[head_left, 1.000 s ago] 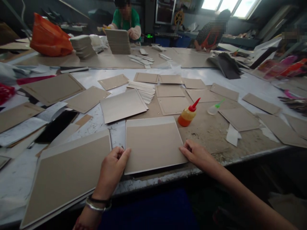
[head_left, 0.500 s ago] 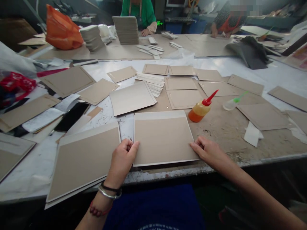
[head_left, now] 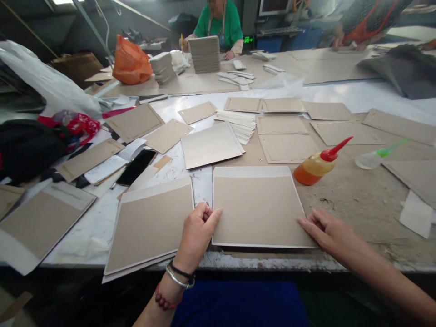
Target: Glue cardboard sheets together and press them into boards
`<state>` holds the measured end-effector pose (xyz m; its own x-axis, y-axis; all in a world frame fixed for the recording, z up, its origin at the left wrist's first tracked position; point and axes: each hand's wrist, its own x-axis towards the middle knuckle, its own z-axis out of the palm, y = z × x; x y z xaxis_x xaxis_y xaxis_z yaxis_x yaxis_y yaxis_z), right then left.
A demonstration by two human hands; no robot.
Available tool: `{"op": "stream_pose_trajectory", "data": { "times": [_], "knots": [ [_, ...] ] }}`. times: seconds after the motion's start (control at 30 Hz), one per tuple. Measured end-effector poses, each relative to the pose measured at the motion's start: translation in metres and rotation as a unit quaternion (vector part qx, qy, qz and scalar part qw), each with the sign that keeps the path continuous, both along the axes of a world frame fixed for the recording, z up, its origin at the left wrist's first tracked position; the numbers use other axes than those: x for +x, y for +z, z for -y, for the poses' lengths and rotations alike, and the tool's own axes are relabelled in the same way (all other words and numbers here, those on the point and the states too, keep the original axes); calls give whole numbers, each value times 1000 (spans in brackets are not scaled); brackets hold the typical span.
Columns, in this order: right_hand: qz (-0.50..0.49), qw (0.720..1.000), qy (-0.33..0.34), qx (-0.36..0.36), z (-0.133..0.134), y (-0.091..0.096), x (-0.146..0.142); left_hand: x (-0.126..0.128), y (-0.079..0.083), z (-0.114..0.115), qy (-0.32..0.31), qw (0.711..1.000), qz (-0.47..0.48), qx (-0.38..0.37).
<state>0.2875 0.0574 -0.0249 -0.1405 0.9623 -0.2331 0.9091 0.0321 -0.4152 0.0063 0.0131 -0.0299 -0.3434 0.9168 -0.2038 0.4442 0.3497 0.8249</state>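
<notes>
A grey-brown cardboard sheet [head_left: 255, 209] with a pale strip along its far edge lies at the table's front edge. My left hand [head_left: 200, 231] pinches its left edge between thumb and curled fingers. On the opposite side, my right hand [head_left: 320, 227] grips the right edge the same way. Left of my left hand rests a small stack of similar cardboard sheets [head_left: 153, 222], overhanging the front edge a little. Just beyond the held sheet's far right corner stands a squeeze bottle [head_left: 315, 168] of orange liquid with a red nozzle.
Several cardboard panels [head_left: 288, 147] and a fan of pale strips [head_left: 240, 125] lie farther back. A clear bottle with a green tip [head_left: 371, 158] is at right. A phone [head_left: 136, 168] and notebook [head_left: 105, 169] lie left. A person in green [head_left: 221, 22] sits across the table.
The view has turned left, so everything appears shifted to the right. Both hands still hold the sheet's side edges. The person in green now shows a raised hand with a yellow object.
</notes>
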Motion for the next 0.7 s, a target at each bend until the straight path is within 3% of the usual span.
{"op": "stream_pose_trajectory", "data": {
  "times": [0.27, 0.53, 0.7],
  "knots": [
    [-17, 1000, -7, -5, 2, 5, -4, -1, -2, 1, -8, 1000, -7, -5],
    [-25, 998, -24, -48, 4, 18, -9, -4, -5, -4, -20, 996, -64, -60],
    [-35, 998, -22, -43, 5, 18, -9, -4, -2, -3, -23, 995, -82, -46]
  ]
}}
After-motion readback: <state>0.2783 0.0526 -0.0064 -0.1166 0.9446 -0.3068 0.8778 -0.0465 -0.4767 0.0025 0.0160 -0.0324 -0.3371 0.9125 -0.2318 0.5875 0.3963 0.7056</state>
